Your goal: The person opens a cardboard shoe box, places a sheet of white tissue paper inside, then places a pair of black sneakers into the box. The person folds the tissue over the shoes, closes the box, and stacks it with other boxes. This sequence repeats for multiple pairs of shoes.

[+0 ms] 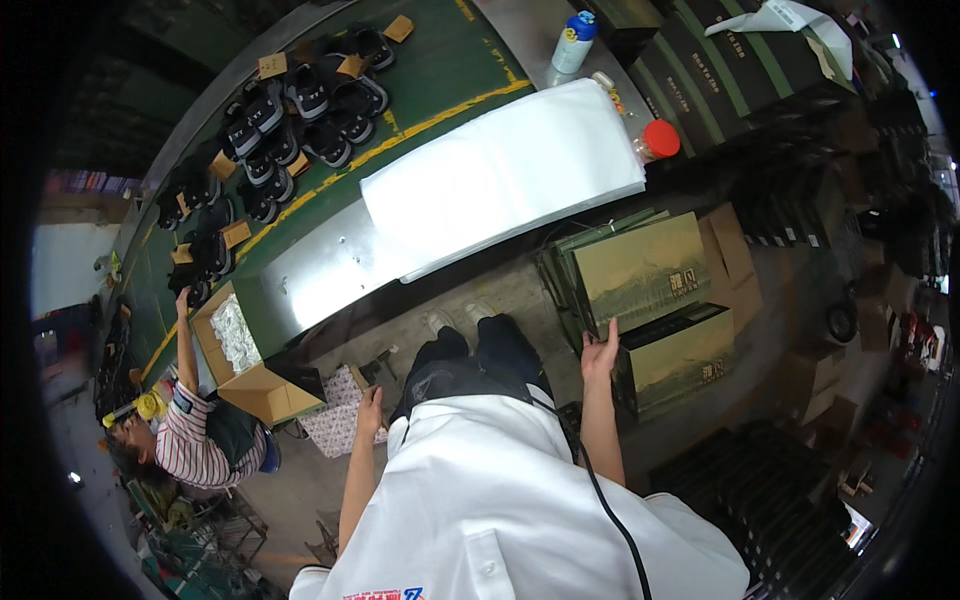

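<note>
My right hand (pixel 600 355) reaches with fingers spread to the left edge of an olive green shoe box lid (pixel 640 268) lying on a stack of like boxes, touching or nearly touching it. A second olive box (pixel 682 355) sits just below and to the right of that hand. My left hand (pixel 369 410) hangs loose beside my left hip, fingers apart, holding nothing. It hovers above a small patterned box (pixel 338 422) on the floor. My dark trousers and light shoes (pixel 460 318) show between the two hands.
A metal worktable (pixel 320 275) carries a stack of white sheets (pixel 500 175), a red-capped jar (pixel 655 140) and a blue-capped bottle (pixel 574 40). Several black shoes (pixel 290 120) ride a green belt. A person in a striped shirt (pixel 200 440) reaches up beside a cardboard box (pixel 250 385).
</note>
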A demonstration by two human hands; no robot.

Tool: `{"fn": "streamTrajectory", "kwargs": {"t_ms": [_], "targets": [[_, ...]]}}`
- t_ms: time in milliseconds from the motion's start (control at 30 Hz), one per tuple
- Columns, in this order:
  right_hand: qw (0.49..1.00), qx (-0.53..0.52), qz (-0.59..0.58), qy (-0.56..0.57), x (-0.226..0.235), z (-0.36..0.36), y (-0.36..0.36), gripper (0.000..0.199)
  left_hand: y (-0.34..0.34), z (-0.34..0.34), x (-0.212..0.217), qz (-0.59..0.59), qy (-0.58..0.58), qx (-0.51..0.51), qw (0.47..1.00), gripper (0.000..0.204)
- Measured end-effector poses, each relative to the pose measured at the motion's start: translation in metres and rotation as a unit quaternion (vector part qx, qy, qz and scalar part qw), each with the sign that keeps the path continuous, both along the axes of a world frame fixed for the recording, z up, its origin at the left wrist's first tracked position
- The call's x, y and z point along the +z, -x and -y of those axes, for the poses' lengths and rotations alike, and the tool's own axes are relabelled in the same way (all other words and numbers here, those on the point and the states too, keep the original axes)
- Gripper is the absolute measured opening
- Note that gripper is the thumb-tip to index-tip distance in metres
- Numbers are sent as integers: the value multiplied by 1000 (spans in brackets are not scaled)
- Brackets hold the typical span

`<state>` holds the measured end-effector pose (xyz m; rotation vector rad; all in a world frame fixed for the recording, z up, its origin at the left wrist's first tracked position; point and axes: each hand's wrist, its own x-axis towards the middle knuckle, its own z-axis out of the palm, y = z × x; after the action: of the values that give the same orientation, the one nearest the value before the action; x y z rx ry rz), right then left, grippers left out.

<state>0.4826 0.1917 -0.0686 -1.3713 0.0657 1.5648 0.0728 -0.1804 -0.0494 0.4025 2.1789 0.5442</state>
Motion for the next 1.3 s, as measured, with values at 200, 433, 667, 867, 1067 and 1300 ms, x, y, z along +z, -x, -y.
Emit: {"fn": "streamTrajectory", "kwargs": {"t_ms": [200, 433, 667, 867, 1067, 1300], "targets": [[996, 52, -69, -39, -14, 27, -7, 96, 12, -6, 1, -47, 22, -32, 998, 53], [997, 60, -43, 15, 25, 81, 34, 98, 38, 9, 5, -36, -17, -1, 999, 53], [817, 430, 248, -294, 135, 53, 217, 100, 104, -20, 44, -63, -172, 55, 982, 46], [496, 508, 592, -381, 171, 85, 405, 110, 169, -92, 101, 114, -349, 132, 921, 51], [411, 668, 370, -498, 170, 168, 484, 99, 215, -123, 99, -48, -217, 168, 960, 120], [578, 624, 381, -361, 92, 157, 492, 94, 265, -71, 58, -10, -174, 194, 965, 121]]}}
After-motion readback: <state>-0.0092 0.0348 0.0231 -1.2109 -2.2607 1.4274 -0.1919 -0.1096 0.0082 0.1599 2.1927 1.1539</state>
